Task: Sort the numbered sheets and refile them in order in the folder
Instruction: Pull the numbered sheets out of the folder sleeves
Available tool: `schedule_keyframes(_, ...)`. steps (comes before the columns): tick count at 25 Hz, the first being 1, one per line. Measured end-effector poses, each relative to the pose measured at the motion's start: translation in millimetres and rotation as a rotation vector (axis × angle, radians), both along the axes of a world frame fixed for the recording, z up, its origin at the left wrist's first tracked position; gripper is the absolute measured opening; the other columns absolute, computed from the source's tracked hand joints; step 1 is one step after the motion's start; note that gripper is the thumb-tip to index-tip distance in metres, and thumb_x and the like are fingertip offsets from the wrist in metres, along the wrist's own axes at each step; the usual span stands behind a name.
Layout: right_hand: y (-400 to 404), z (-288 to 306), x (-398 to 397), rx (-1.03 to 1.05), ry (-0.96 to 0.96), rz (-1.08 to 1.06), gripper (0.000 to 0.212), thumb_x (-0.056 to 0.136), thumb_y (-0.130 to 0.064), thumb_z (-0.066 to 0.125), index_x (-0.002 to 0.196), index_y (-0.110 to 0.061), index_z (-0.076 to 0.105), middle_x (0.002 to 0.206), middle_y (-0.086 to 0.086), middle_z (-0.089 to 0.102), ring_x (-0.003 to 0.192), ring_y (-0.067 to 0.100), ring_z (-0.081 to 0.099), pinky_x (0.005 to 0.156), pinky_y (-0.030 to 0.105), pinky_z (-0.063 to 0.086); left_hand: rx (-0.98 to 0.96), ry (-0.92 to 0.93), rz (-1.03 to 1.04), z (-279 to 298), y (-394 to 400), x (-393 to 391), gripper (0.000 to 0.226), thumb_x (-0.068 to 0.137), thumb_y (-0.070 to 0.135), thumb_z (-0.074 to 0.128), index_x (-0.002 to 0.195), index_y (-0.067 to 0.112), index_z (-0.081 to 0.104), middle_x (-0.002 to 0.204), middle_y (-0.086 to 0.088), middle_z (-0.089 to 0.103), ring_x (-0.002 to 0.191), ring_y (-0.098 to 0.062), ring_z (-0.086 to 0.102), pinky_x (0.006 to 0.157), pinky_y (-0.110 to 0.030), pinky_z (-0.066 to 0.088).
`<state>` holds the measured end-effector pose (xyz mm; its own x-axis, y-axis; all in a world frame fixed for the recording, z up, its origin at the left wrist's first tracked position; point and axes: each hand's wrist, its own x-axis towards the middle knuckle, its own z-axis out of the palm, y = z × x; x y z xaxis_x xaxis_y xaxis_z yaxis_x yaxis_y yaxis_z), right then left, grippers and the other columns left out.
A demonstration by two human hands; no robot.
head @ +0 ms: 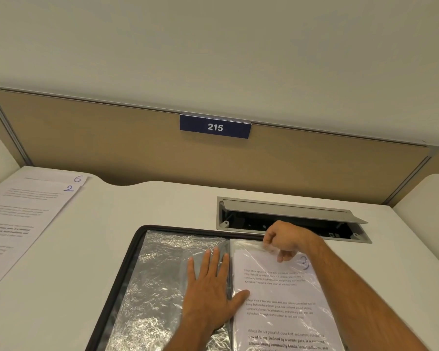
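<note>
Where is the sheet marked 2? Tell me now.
In the head view, the sheet marked 2 lies at the desk's far left, on top of the sheet marked 6, well left of the open folder.

I count one open black zip-edged folder (127, 274) with clear crinkled plastic sleeves. Three white printed paper sheets with blue handwritten numbers: the one marked 3 (284, 300) inside the folder, those marked 2 (23, 219) and 6 (79, 179) stacked left of the folder. One grey metal cable hatch (289, 211) behind the folder. One blue "215" plate (215, 126) above it. My two hands: left hand (211, 295), right hand (284, 239).
</note>
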<state>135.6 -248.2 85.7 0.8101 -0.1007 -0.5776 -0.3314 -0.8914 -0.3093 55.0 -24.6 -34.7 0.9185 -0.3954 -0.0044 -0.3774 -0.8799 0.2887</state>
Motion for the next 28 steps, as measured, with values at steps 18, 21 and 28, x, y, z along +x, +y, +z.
schedule_keyframes(18, 0.6, 7.4, 24.5, -0.316, -0.522, 0.064, 0.011, 0.092, -0.021, 0.064, 0.084, -0.024, 0.056, 0.084, -0.003, 0.063, 0.078, 0.018, 0.059, 0.062, 0.030, 0.042, -0.008, -0.094, 0.042, -5.3, -0.6, 0.3, 0.097, 0.082, 0.089, 0.036, 0.141, 0.014, 0.056, 0.150, -0.008, 0.048, 0.136, -0.031, 0.048, 0.104, -0.060, 0.022)
schedule_keyframes(21, 3.3, 31.8, 36.9, -0.391, -0.677, 0.072, 0.011, 0.098, -0.027, 0.059, 0.089, -0.021, 0.057, 0.085, 0.000, 0.065, 0.078, 0.020, 0.058, 0.065, 0.030, 0.041, -0.012, -0.132, 0.052, -6.4, -0.7, 0.4, 0.096, 0.082, 0.088, 0.037, 0.140, 0.014, 0.058, 0.150, -0.008, 0.049, 0.136, -0.031, 0.048, 0.104, -0.060, 0.022)
schedule_keyframes(28, -2.6, 99.7, 57.1, -0.467, -0.935, 0.208, 0.018, 0.101, -0.033, 0.056, 0.095, -0.016, 0.061, 0.083, 0.001, 0.070, 0.070, 0.019, 0.063, 0.069, 0.031, 0.051, -0.006, -0.167, 0.054, -6.3, -1.1, -1.0, 0.096, 0.081, 0.089, 0.037, 0.138, 0.014, 0.060, 0.147, -0.010, 0.051, 0.133, -0.032, 0.052, 0.106, -0.058, 0.021)
